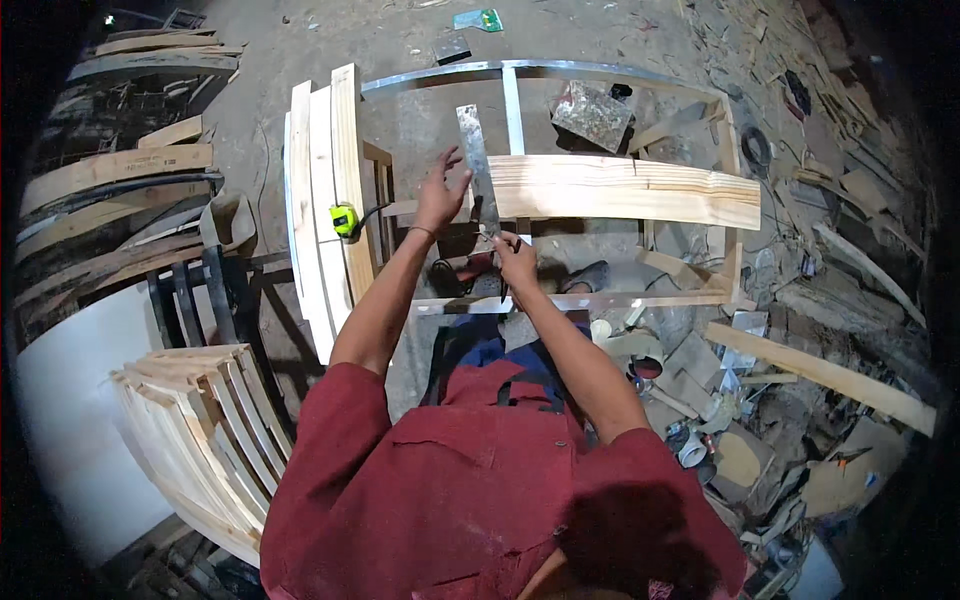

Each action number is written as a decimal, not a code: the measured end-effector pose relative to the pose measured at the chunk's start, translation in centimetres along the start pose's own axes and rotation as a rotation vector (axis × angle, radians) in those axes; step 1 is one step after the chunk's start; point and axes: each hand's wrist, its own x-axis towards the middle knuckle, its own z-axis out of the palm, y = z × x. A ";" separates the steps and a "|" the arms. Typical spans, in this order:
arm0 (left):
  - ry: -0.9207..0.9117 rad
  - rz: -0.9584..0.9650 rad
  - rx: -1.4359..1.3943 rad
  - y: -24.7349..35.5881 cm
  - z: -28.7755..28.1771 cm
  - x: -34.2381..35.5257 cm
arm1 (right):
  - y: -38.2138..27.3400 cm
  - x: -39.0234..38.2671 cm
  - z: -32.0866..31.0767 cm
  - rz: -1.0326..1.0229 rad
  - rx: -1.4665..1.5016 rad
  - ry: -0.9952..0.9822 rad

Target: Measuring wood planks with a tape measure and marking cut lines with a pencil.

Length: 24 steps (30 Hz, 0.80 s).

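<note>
Marking a plank against a steel square, cut not yet begun.
Head view: red sleeves lowest; right hand (516, 256) pinches what seems a pencil at centre frame, left hand (440, 195) spread flat on the steel square (477, 165) across the pale plank (640, 190); tape measure (344, 220) left.

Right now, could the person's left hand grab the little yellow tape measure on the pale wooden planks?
Probably yes: the left hand rests on the flat metal ruler, and the yellow tape measure sits close beside that forearm with nothing between them.

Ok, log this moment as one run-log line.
left hand: pressing flat grey metal ruler | right hand: at ruler's near end, holding thin dark marking tool, unclear | under ruler: pale pine plank on wooden frame
</note>
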 end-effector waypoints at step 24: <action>-0.210 0.105 -0.001 -1.2 1.7 3.3 | -0.2 0.9 4.7 0.129 0.275 0.232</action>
